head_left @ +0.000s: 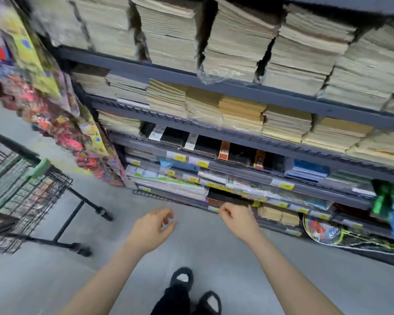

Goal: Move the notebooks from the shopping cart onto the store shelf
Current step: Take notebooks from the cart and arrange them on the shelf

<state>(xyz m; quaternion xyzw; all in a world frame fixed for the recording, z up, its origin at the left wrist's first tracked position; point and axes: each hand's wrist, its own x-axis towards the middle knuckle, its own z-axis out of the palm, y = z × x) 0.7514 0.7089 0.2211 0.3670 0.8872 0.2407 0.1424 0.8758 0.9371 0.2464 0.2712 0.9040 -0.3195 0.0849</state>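
Observation:
A tall dark metal store shelf (248, 90) fills the upper right, packed with stacks of notebooks (241, 112). The black wire shopping cart (30, 196) with a green handle stands at the left; stacked notebooks (2, 187) show through its mesh. My left hand (150, 228) hangs over the floor between cart and shelf, fingers loosely curled, holding nothing. My right hand (237, 218) is held out in front of a low shelf, fingers curled, with nothing visible in it. The view is blurred by motion.
Colourful packaged goods (55, 114) hang at the shelf's left end. Low shelves carry yellow price tags (287, 186), flat paper goods and dark notebooks. A printed round item (323, 230) leans at the lower right. My feet in dark slippers (191, 289) stand on grey floor.

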